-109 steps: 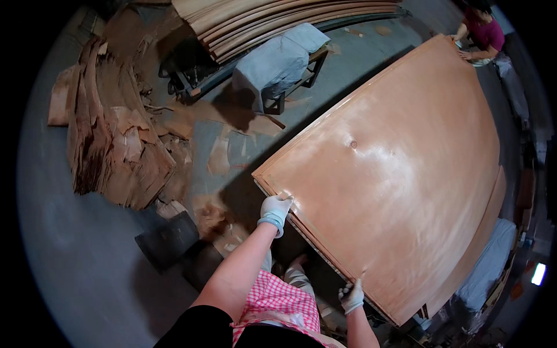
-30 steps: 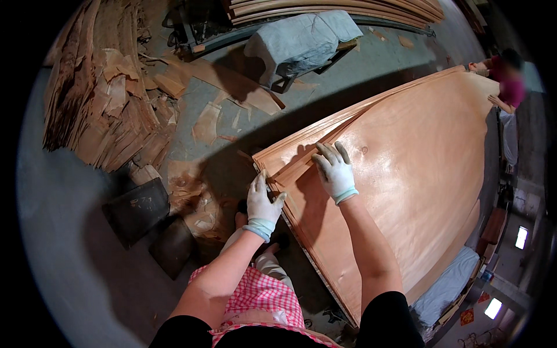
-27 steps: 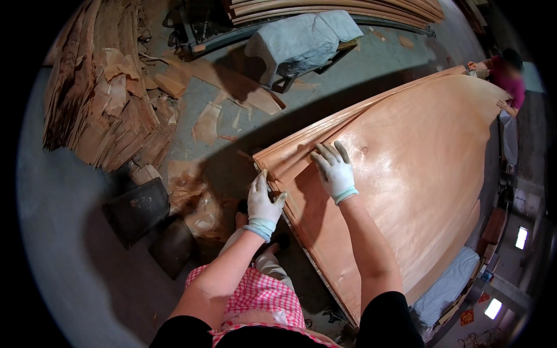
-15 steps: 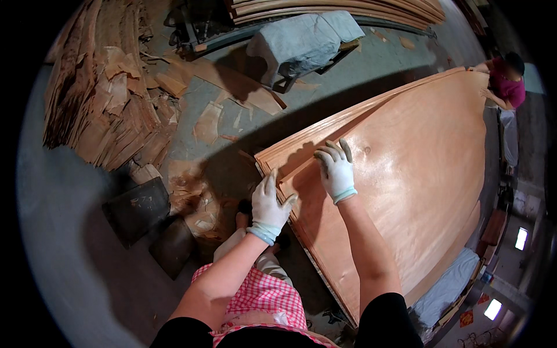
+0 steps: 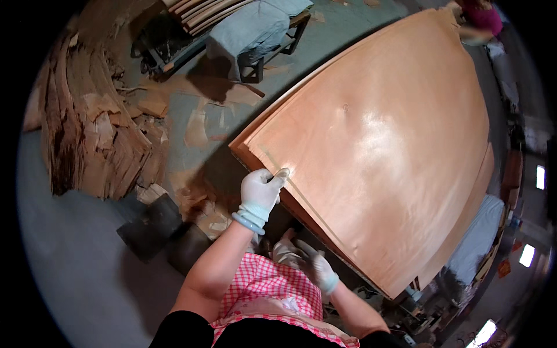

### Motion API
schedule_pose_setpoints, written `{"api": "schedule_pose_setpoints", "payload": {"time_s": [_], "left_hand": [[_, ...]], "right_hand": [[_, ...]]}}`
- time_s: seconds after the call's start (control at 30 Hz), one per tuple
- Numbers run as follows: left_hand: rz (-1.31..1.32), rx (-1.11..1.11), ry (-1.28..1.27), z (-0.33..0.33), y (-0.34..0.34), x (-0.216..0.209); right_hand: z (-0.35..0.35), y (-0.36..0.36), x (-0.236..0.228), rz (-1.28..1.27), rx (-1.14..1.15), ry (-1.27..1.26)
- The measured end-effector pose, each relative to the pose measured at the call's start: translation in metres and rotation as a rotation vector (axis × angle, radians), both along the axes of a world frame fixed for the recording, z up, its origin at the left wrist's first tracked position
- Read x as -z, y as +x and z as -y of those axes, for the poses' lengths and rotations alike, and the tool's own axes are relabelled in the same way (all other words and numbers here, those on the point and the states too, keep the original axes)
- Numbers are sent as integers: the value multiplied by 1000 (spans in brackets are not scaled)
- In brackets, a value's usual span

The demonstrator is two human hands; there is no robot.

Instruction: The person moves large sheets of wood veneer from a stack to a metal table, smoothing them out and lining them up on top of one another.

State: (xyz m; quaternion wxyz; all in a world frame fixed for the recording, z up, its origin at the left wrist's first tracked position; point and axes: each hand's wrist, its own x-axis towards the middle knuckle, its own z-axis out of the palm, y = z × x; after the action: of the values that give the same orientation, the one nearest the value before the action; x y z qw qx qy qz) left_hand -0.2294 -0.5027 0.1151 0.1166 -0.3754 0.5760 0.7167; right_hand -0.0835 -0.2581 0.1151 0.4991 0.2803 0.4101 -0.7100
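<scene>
A large, thin sheet of reddish-brown wood veneer (image 5: 394, 145) lies over a stack, its near edge slightly raised. My left hand (image 5: 260, 190), in a white glove with grey fingertips, grips that near edge, thumb on top and fingers curled below. My right hand (image 5: 319, 269), gloved alike, is lower down beside the stack's near side, in front of my pink checked apron (image 5: 272, 284). Its fingers are stretched out and slightly blurred, with nothing seen in them. At the far corner of the sheet is another person (image 5: 484, 20) in a magenta top, partly cut off.
Torn veneer scraps (image 5: 96, 127) are heaped at the left. A cloth-covered stand (image 5: 246, 35) is at the back, next to stacked boards (image 5: 212, 11). Dark blocks (image 5: 151, 226) sit on the floor at my left. Grey sheeting (image 5: 478, 238) covers something at the right.
The sheet has shifted toward me and left, now covering more of the stack. My left hand has closed on its edge; my right hand has left the sheet and dropped toward my apron.
</scene>
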Motion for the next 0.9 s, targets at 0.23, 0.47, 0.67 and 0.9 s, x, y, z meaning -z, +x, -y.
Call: {"api": "schedule_pose_setpoints", "payload": {"time_s": [0.23, 0.47, 0.67, 0.9], "left_hand": [[233, -60, -117, 14, 3, 71], [174, -229, -114, 11, 2, 106], [215, -278, -121, 3, -4, 87], [185, -34, -395, 6, 7, 140]], "right_hand": [[-140, 70, 50, 217, 1292, 271], [-127, 60, 75, 283, 1299, 197], [-141, 61, 88, 117, 1159, 392], [-149, 62, 105, 67, 898, 767]]}}
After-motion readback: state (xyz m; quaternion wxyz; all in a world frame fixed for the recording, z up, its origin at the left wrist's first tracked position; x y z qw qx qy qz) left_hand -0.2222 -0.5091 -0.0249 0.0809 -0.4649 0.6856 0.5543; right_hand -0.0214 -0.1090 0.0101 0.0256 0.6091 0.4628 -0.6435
